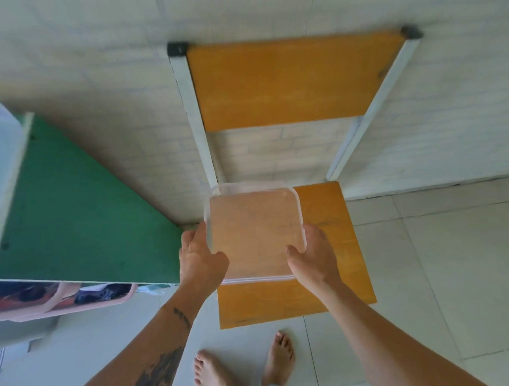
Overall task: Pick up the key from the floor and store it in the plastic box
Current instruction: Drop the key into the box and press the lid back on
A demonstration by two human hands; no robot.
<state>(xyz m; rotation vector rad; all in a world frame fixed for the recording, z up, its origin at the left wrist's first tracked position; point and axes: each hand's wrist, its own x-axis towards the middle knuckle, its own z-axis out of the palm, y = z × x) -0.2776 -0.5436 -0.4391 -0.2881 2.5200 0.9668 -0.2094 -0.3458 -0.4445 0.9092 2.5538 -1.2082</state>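
Observation:
A clear square plastic box with its lid on is held above the orange seat of a chair. My left hand grips its left edge, thumb on top. Its right edge is gripped the same way by my right hand. Nothing shows through the lid but the orange seat. No key is visible anywhere in view.
The chair's orange backrest and white frame stand against a pale brick-pattern wall. A green-sided shelf unit stands at left, with a pink basket below it. My bare feet rest on pale floor tiles before the chair.

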